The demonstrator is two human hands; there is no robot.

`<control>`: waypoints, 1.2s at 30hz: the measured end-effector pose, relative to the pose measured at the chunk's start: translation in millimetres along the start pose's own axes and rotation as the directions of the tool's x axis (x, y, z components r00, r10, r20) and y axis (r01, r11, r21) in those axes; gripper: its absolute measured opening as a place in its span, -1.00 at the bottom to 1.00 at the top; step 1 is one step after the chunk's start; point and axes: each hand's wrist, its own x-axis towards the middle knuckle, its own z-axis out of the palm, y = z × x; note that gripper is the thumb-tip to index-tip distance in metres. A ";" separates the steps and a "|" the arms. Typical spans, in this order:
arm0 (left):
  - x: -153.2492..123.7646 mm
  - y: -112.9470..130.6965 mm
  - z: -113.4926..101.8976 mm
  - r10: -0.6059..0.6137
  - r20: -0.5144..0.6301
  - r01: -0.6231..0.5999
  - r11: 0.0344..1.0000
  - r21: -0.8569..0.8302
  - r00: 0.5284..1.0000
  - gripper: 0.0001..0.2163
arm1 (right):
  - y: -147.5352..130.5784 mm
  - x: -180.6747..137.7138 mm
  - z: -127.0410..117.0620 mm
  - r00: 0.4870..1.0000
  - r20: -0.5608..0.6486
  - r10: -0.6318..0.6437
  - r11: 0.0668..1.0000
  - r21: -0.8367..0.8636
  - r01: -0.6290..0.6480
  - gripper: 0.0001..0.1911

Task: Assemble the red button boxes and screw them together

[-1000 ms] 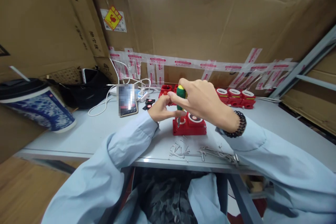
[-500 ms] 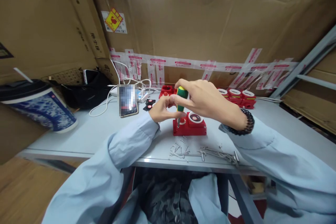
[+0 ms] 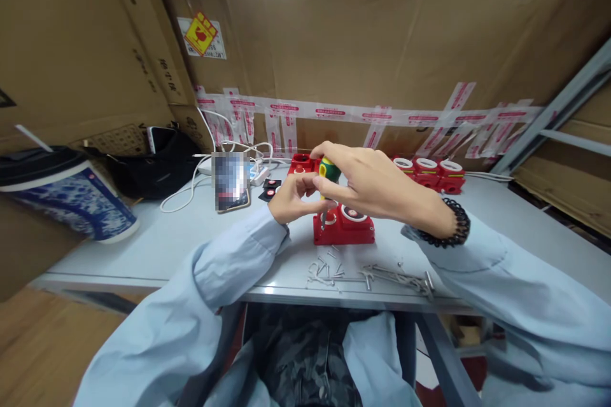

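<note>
My right hand (image 3: 370,179) grips the green and yellow handle of a screwdriver (image 3: 330,170), which stands nearly upright. Thumb and curled fingers of my left hand (image 3: 293,199) close around the lower end of the handle. The metal shaft points down to the left front part of a red housing (image 3: 347,236) on the table; whether the tip sits in a screw is too small to tell. A white ring with a dark round face (image 3: 354,213) tops the housing's right side. Screws (image 3: 337,271) lie loose in front of it.
Metal rods and hooked pieces (image 3: 398,278) lie near the table's front edge. Behind stand more red units (image 3: 426,172) with white rings. A phone (image 3: 232,186), white cables, a black bag (image 3: 162,162) and a large cup (image 3: 81,200) are on the left. Cardboard (image 3: 334,32) walls the back.
The screwdriver handle has turned and tilted slightly, now showing more of its yellow end. My right hand has shifted a little with it. The view has moved slightly; the housing stays put.
</note>
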 end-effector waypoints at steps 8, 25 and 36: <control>-0.9 -0.5 4.6 0.020 -0.094 -0.015 0.998 0.057 0.995 -0.66 | -3.6 7.6 8.2 0.993 -0.057 0.105 0.976 -0.183 -0.113 -0.57; -1.9 4.6 9.0 0.044 -0.171 -0.026 0.994 0.108 0.984 -0.68 | -0.8 4.9 -2.8 0.986 0.034 0.164 0.971 -0.181 -0.155 -0.59; -2.4 4.6 9.7 0.011 -0.116 -0.004 0.998 0.063 0.993 -0.68 | -7.2 11.6 0.4 0.989 0.000 0.148 0.964 -0.223 -0.145 -0.57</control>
